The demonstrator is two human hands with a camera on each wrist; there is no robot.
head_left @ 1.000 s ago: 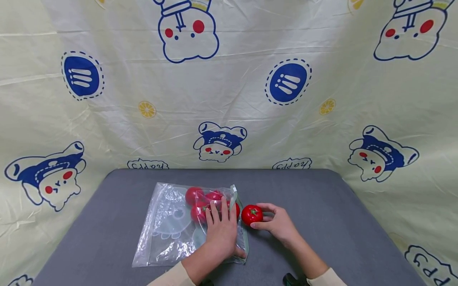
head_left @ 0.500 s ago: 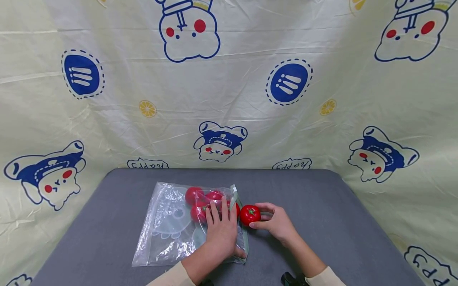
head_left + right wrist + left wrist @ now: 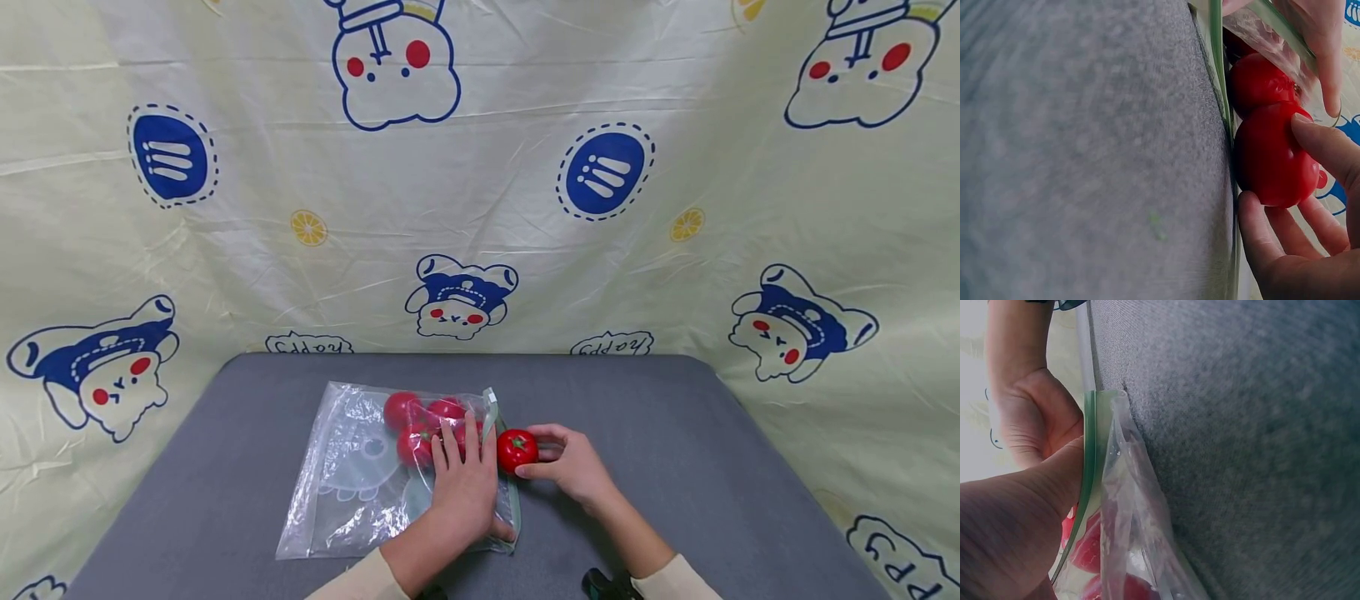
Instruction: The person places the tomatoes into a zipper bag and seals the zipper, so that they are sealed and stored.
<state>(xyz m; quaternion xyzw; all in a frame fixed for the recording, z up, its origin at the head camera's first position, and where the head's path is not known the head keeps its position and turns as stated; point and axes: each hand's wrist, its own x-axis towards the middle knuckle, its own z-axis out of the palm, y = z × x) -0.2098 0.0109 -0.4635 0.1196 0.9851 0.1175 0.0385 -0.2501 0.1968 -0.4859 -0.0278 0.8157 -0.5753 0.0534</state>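
A clear zip bag (image 3: pixel 360 533) with green edging at its mouth lies on the table, its mouth to the right. Several red tomatoes (image 3: pixel 402 411) are inside, seen through the plastic. My left hand (image 3: pixel 467 492) rests on the bag near the mouth, fingers straight and spread; its thumb lies by the mouth's near end. My right hand (image 3: pixel 573 467) grips another red tomato (image 3: pixel 517 451) with thumb and fingers, at the bag's mouth. In the right wrist view, this tomato (image 3: pixel 1275 156) touches another tomato (image 3: pixel 1260 84) between the parted green edges.
The grey table (image 3: pixel 637 392) extends around the bag, with bare cloth at right and behind. A pale curtain (image 3: pixel 480 183) with cartoon prints hangs beyond its far edge. A dark object (image 3: pixel 603 585) shows by the right wrist.
My right hand has moved left with its tomato, into the bag's mouth. The tomatoes inside have shifted slightly left. My left hand stays in place.
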